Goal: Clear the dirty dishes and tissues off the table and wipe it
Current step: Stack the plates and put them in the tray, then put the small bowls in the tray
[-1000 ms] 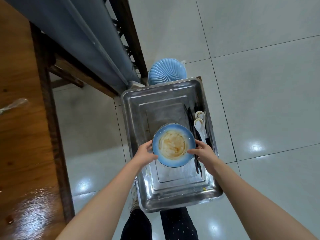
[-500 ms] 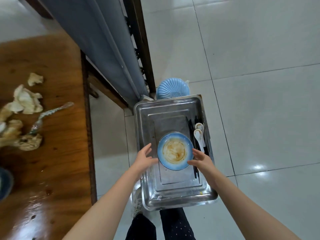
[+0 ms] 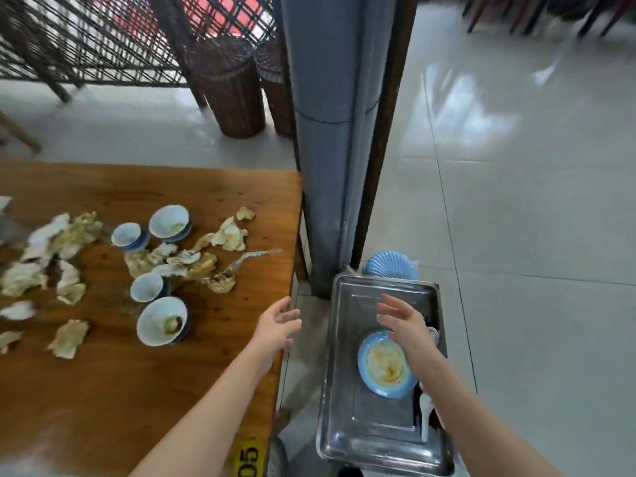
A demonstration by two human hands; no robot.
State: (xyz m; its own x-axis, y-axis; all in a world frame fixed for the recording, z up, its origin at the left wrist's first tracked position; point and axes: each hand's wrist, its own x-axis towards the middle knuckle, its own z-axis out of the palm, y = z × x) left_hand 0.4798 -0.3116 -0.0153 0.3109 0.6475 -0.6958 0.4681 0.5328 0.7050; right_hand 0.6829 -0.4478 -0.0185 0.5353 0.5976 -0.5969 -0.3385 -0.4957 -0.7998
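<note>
A blue plate [image 3: 385, 368], smeared with sauce, lies in the steel tray [image 3: 344, 356] just right of the table [image 3: 206, 373]. The right hand [image 3: 401, 320] hovers above the tray, fingers spread, grasping nothing. The left hand [image 3: 275, 327] hangs empty over the table's right edge. On the table, left of that hand, sit four bowls [image 3: 161, 321] among crumpled tissues [image 3: 70, 335].
</note>
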